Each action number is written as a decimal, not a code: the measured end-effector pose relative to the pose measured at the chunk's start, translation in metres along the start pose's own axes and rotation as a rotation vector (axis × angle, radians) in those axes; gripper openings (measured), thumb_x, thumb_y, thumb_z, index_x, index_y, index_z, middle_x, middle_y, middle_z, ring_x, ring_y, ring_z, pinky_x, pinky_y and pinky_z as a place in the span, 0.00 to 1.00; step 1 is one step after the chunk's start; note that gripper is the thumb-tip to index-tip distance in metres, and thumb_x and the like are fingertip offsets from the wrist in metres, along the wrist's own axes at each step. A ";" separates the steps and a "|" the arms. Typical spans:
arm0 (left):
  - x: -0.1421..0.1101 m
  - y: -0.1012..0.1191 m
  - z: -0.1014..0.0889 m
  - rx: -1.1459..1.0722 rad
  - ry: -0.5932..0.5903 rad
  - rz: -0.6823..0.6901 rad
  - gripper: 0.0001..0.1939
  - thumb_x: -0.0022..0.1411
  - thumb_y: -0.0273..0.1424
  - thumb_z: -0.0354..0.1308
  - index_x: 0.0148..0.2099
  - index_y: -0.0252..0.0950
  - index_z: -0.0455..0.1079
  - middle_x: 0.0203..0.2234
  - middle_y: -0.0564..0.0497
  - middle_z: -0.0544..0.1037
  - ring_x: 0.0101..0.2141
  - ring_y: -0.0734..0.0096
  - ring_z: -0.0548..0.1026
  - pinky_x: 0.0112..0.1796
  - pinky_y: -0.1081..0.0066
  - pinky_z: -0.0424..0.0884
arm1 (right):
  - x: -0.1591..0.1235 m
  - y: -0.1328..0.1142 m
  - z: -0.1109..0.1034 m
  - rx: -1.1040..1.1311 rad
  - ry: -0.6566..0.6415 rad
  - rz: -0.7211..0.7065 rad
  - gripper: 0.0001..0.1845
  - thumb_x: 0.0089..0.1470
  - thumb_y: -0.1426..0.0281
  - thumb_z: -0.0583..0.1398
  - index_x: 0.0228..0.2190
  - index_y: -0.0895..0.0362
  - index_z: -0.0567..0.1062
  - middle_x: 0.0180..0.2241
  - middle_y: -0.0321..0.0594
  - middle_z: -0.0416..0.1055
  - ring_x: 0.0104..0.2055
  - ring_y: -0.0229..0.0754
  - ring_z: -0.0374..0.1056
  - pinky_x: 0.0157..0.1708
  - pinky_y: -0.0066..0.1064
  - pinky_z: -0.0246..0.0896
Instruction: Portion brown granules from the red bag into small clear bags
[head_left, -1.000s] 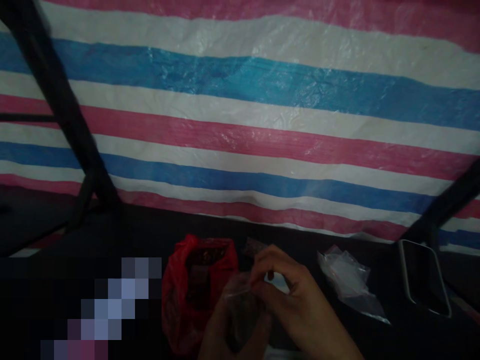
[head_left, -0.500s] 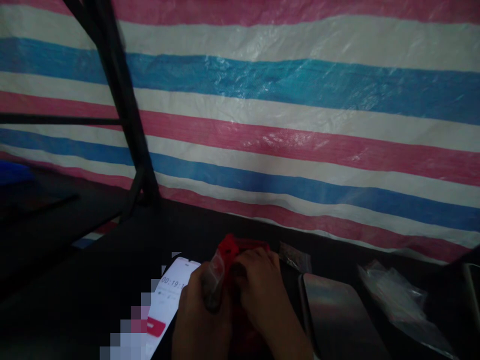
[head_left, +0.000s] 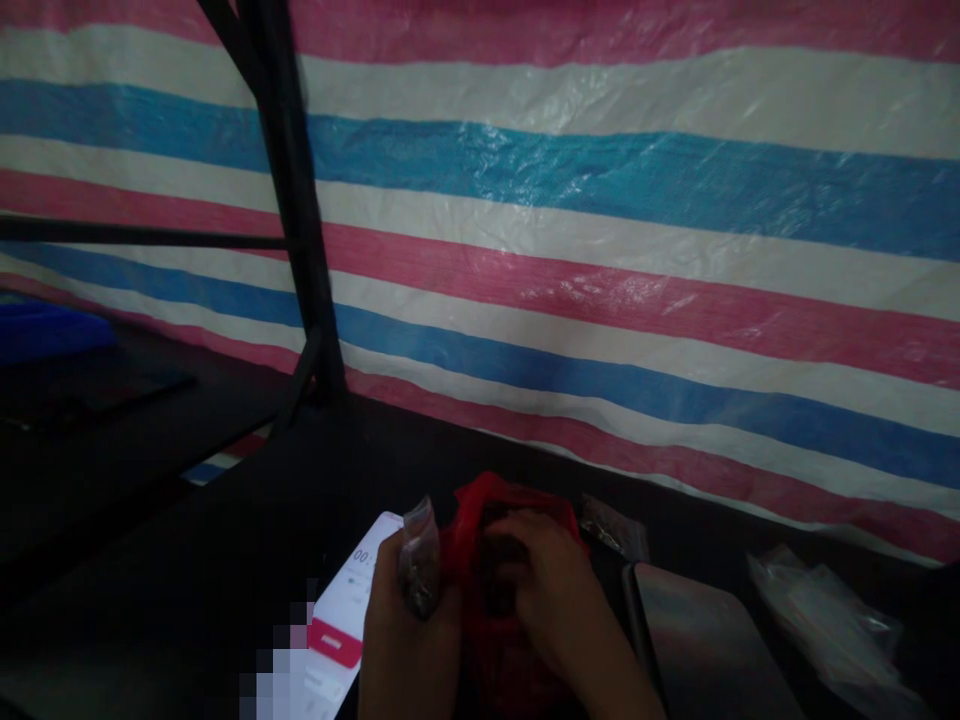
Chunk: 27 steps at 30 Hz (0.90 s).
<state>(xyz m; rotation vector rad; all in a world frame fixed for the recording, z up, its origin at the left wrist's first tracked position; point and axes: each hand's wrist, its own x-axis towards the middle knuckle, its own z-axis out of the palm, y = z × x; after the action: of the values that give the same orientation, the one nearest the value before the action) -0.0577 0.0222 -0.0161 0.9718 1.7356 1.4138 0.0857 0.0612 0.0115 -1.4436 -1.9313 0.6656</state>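
My left hand (head_left: 409,650) is closed around a small clear zip bag (head_left: 420,565) with dark bits at its bottom, the bag standing up between thumb and fingers. Beside it, a crumpled red plastic bag (head_left: 487,492) gapes at the top. My right hand (head_left: 551,585) reaches into that mouth with curled fingers. Their tips are lost in the dark inside, so whatever they grasp is hidden. Another small clear bag with dark contents (head_left: 615,527) lies just beyond my right hand.
A lit phone (head_left: 337,600) showing a timer lies left of my left hand. To the right are a flat grey metallic plate or device (head_left: 705,640) and a pile of clear plastic bags (head_left: 825,620). A dark metal post (head_left: 296,200) stands before the striped sheet (head_left: 600,240).
The view has shifted slightly left. My right hand has gone from the red bag's rim into its opening, which is now wider. The small zip bag stands more upright in my left hand.
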 end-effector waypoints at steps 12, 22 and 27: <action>-0.021 0.003 0.023 0.166 0.100 0.261 0.16 0.62 0.40 0.58 0.50 0.42 0.74 0.46 0.43 0.83 0.48 0.44 0.80 0.50 0.47 0.74 | -0.011 -0.014 -0.055 0.464 0.058 0.007 0.18 0.50 0.78 0.62 0.41 0.50 0.85 0.46 0.40 0.84 0.51 0.49 0.79 0.56 0.41 0.70; -0.016 -0.017 0.040 0.404 0.069 0.579 0.16 0.61 0.32 0.57 0.51 0.41 0.76 0.44 0.44 0.86 0.46 0.48 0.83 0.49 0.52 0.76 | -0.029 -0.016 -0.065 0.144 0.043 -0.224 0.28 0.52 0.84 0.57 0.45 0.48 0.86 0.50 0.40 0.81 0.53 0.45 0.77 0.56 0.36 0.72; -0.023 -0.010 0.048 0.404 0.071 0.555 0.15 0.62 0.30 0.54 0.50 0.40 0.75 0.42 0.44 0.85 0.44 0.48 0.82 0.46 0.52 0.75 | -0.029 -0.013 -0.067 -0.047 0.061 -0.348 0.30 0.55 0.85 0.55 0.50 0.49 0.85 0.52 0.43 0.81 0.55 0.48 0.76 0.56 0.41 0.74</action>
<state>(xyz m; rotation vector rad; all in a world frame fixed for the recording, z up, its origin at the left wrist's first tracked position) -0.0060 0.0240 -0.0328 1.7454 1.9364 1.4562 0.1323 0.0313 0.0607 -1.0997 -2.0913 0.4123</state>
